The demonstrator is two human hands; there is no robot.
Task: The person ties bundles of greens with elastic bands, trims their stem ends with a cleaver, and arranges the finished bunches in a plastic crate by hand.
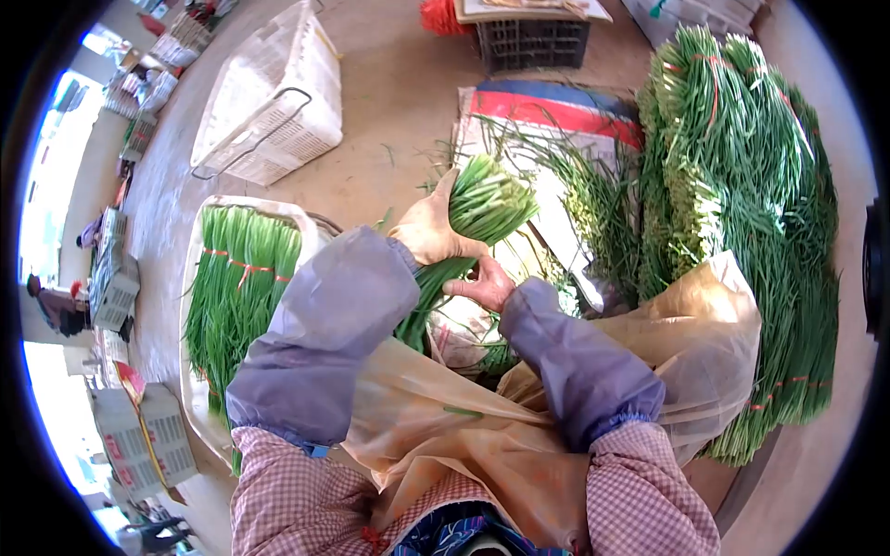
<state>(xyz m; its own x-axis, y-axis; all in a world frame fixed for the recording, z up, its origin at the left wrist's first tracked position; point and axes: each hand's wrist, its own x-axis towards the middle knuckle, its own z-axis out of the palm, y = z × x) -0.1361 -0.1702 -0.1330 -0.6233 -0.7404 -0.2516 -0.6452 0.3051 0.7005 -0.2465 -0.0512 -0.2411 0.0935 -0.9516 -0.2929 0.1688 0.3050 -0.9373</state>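
A bundle of green stalks point(491, 202) lies across my hands in front of me, its pale cut ends pointing up and to the right. My left hand point(431, 227) is wrapped round the bundle, thumb up along its side. Close by on the right, my right hand point(484, 284) is at the lower side of the bundle, thumb and fingers bent against the stalks; its fingertips are partly hidden. The dark green leaves hang down below both hands. Under the bundle, loose stalks point(593, 199) are spread on a striped sheet point(556, 104).
Tied bundles point(742, 185) are piled high at the right. A white crate point(197, 371) at the left holds upright bundles with red ties. Another white crate point(269, 102) stands at the upper left. A black crate point(533, 46) carries a board at the top. People and crates are farther left.
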